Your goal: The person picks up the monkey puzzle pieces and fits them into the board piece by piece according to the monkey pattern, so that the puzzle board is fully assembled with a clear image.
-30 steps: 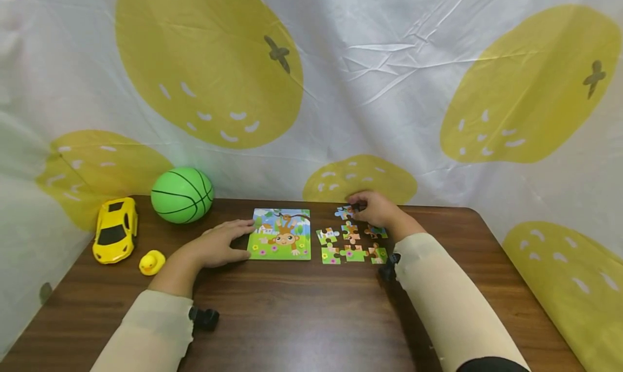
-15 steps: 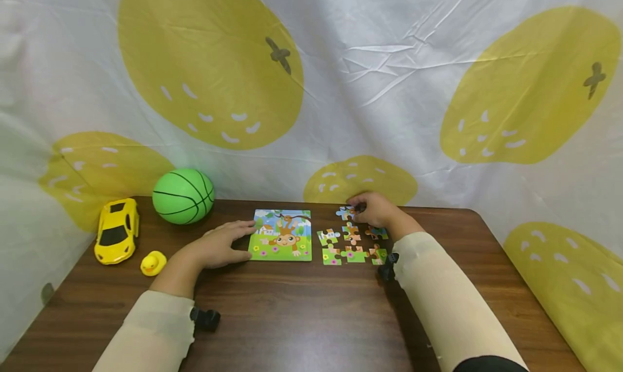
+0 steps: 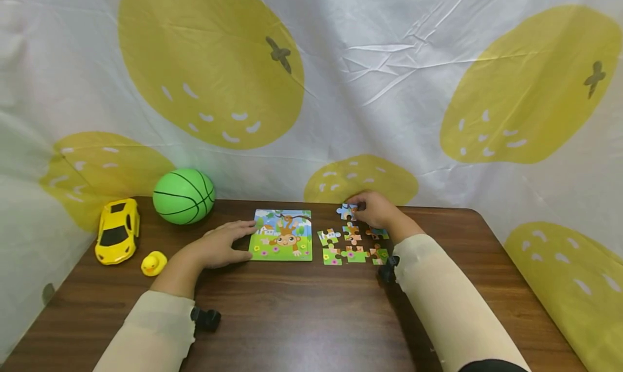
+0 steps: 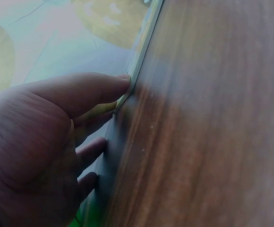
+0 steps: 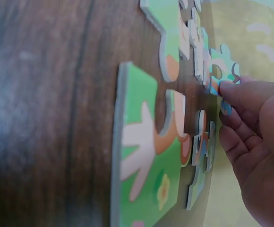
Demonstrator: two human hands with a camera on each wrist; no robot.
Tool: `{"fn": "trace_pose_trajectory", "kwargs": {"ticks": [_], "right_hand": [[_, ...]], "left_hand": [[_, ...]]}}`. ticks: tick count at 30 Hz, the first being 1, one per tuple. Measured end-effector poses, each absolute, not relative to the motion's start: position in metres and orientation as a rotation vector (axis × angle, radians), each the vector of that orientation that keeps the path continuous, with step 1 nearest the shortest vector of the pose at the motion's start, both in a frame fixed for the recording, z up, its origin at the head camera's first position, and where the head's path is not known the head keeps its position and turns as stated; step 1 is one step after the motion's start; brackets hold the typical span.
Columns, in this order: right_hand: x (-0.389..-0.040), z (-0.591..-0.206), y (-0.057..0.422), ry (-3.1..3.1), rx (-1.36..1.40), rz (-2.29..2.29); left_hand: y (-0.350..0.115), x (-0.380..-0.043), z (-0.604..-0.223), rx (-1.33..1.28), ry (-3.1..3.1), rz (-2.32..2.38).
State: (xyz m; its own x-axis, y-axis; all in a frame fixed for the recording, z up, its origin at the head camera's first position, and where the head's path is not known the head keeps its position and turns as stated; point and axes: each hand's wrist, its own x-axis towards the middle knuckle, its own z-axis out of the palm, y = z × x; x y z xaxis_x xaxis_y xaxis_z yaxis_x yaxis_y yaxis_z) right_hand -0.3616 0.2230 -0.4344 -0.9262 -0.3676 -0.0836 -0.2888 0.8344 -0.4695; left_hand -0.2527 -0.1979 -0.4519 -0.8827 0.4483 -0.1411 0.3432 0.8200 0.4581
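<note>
- Right hand (image 3: 376,210) is pinching a sky-blue jigsaw piece (image 5: 226,59) behind the loose pieces (image 3: 355,254); a loosening pinch might be dropping it askew
- Left hand (image 3: 221,245) is resting wide against the monkey picture board (image 3: 280,236); a stray push might be skewing it

Left fingers (image 4: 93,151) extended; right fingers (image 5: 235,143) curled, pinching.

A yellow toy car (image 3: 117,231) and green ball (image 3: 183,197) stand by the table's (image 3: 287,312) far left corner, a yellow duck (image 3: 153,264) near them.
</note>
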Motion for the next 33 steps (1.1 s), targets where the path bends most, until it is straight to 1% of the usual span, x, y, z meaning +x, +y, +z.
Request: {"fn": "trace_pose_trajectory", "kwargs": {"ticks": [9,14,22,33], "right_hand": [[-0.353,-0.423,0.211,2.813,-0.536,-0.838],[-0.347,-0.418,0.189,2.772,-0.604,-0.933],[-0.341,-0.422,0.149,2.650,-0.636,-1.073],[-0.337,-0.425,0.103,2.602,-0.667,-1.105]], "left_hand": [[-0.199,-0.252,-0.451,0.616,2.757,0.623],[-0.199,-0.253,-0.452,0.618,2.756,0.626],[-0.199,-0.252,-0.451,0.612,2.755,0.635],[-0.200,-0.253,-0.452,0.589,2.767,0.604]]}}
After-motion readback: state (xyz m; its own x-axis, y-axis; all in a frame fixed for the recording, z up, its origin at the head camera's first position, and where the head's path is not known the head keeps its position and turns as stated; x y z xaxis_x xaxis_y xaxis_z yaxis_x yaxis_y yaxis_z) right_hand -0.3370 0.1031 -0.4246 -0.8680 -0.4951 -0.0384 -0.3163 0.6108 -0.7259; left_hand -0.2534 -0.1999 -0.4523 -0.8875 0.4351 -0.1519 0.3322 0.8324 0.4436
